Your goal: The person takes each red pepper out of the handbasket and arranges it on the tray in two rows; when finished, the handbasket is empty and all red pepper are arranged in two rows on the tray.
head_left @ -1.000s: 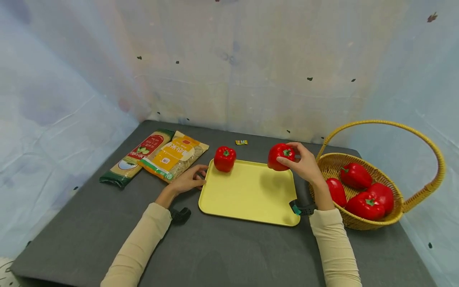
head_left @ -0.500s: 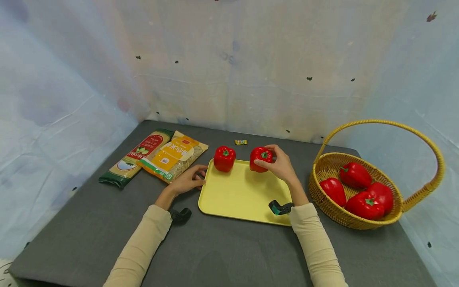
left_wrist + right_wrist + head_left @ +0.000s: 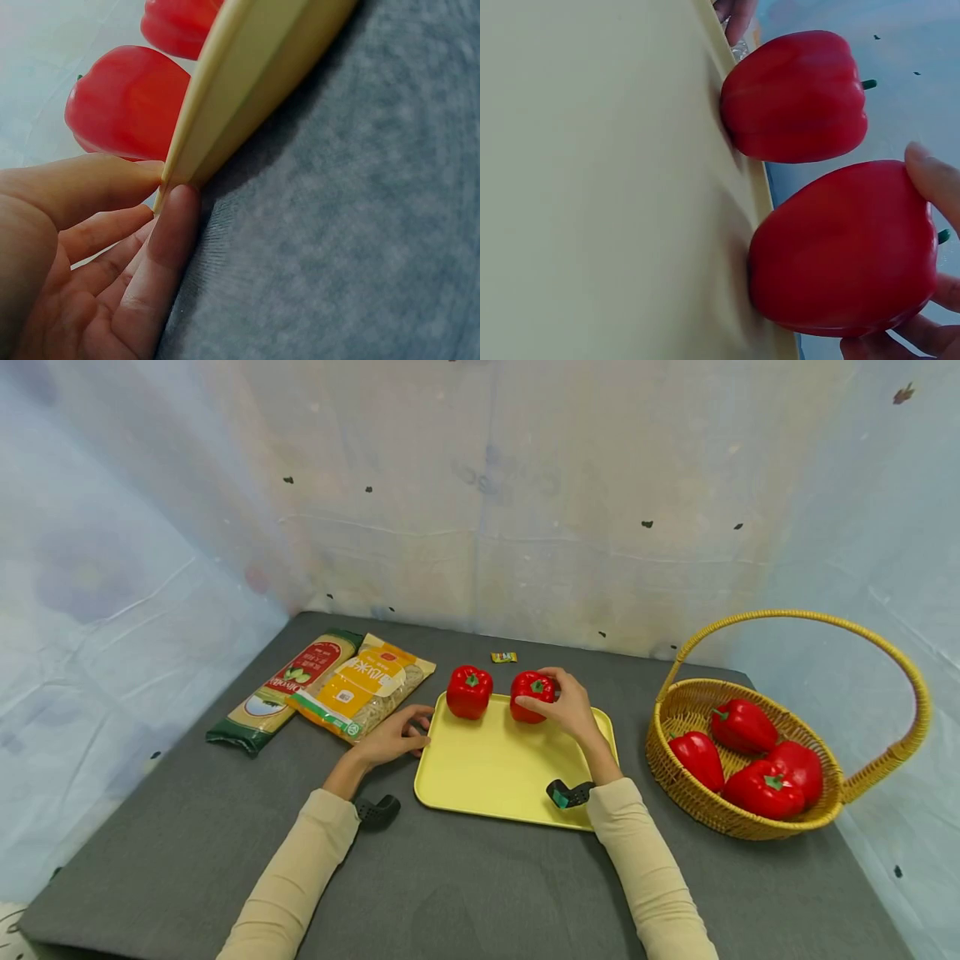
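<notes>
A yellow tray (image 3: 498, 777) lies on the dark table. My left hand (image 3: 393, 737) pinches the tray's left rim; in the left wrist view the thumb (image 3: 112, 184) meets the rim's edge and a finger presses from the outside. One red bell pepper (image 3: 469, 692) stands at the tray's far left corner, stem up. With thumb and fingers round its upper part, my right hand (image 3: 566, 706) holds a second red bell pepper (image 3: 847, 255) upright, low over the tray's far side. A small gap separates the two peppers.
To the right stands a wicker basket (image 3: 675, 781) with a tall handle and several red bell peppers (image 3: 765, 789) inside. Two food packages (image 3: 367, 685) overlap at the back left. A small yellow wrapped piece (image 3: 504, 657) lies behind the tray. A curtain hangs along the table's back.
My right hand has carried its bell pepper leftward from the tray's far right corner to a spot near the first pepper, and slightly lower. My left hand has stayed at the rim.
</notes>
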`<state>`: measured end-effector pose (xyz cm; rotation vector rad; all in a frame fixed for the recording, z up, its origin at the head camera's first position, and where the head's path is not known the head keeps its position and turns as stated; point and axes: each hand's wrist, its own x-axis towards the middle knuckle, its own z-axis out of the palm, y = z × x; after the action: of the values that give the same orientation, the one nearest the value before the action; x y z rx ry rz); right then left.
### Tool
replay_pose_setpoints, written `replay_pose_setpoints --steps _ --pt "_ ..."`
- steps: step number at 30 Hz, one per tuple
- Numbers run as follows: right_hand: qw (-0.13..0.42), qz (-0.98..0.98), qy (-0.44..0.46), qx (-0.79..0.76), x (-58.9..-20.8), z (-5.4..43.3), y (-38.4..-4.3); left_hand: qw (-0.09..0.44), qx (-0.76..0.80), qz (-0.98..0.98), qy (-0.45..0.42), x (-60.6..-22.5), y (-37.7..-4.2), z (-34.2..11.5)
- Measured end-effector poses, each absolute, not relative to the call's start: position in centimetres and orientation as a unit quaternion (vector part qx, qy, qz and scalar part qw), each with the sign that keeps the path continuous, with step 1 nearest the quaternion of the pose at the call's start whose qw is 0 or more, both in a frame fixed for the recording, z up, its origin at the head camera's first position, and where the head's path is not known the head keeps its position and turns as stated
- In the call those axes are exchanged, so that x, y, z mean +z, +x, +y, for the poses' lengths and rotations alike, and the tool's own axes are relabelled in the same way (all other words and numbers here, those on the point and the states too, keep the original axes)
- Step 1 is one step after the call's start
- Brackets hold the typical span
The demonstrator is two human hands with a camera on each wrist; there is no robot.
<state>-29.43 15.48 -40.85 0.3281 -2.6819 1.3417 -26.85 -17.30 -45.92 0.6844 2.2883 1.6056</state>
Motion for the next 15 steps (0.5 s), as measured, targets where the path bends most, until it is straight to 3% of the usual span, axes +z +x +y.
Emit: replay_pose_setpoints --steps 15 --pt "0.028 -0.901 0.136 0.412 -41.0 15.9 -29.8 0.14 0.56 0.784 0.229 -44.5 -26.1 -16.9"
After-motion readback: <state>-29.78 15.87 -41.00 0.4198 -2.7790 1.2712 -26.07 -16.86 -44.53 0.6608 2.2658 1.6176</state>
